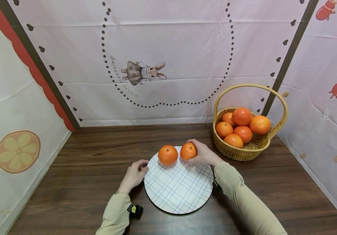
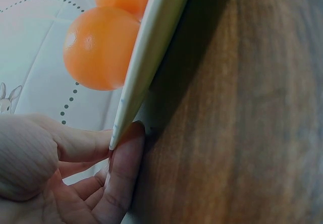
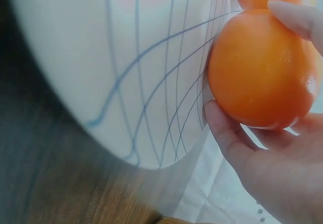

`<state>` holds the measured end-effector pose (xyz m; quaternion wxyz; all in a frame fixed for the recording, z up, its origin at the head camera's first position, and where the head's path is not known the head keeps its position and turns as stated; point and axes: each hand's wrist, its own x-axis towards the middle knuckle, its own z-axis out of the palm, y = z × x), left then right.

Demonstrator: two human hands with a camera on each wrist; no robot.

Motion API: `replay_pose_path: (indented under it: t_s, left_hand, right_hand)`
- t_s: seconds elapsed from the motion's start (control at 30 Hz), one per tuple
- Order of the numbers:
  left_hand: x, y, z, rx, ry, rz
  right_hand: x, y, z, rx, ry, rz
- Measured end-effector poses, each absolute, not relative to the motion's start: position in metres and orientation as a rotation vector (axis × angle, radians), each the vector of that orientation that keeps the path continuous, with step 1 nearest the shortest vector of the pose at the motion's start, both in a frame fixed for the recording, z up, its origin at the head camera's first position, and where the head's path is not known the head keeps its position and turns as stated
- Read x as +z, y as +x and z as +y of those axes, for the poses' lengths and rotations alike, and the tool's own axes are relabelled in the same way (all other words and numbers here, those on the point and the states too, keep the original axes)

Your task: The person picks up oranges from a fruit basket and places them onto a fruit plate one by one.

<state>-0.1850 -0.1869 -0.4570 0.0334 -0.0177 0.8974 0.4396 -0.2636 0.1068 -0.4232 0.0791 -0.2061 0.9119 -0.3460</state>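
A round white plate point(image 1: 178, 192) with a blue grid pattern lies on the table in front of me. My left hand point(image 1: 134, 175) pinches its left rim, thumb on top and fingers underneath in the left wrist view. Near the far edge of the plate, my right hand point(image 1: 204, 154) grips an orange point(image 1: 188, 151) between thumb and fingers; it appears to touch the plate's surface. Another orange point(image 1: 168, 155) sits just left of it on the plate, held by neither hand. In the right wrist view, the fingers curl round the gripped orange point(image 3: 262, 70).
A wicker basket point(image 1: 236, 153) with a tall arched handle stands at the back right, holding several oranges point(image 1: 242, 133). The brown wooden table point(image 1: 98, 147) is bordered by printed cloth point(image 1: 186, 65) at the back and on both sides.
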Motion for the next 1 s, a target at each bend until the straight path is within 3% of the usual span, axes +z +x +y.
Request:
replay_pose_path:
  t_s: [1.0]
  left_hand:
    - [-0.4587, -0.1855, -0.1866, 1.379, -0.054, 2.75]
  right_hand:
    - [-0.4203, -0.2654, 0.1039, -0.913, -0.663, 2.739]
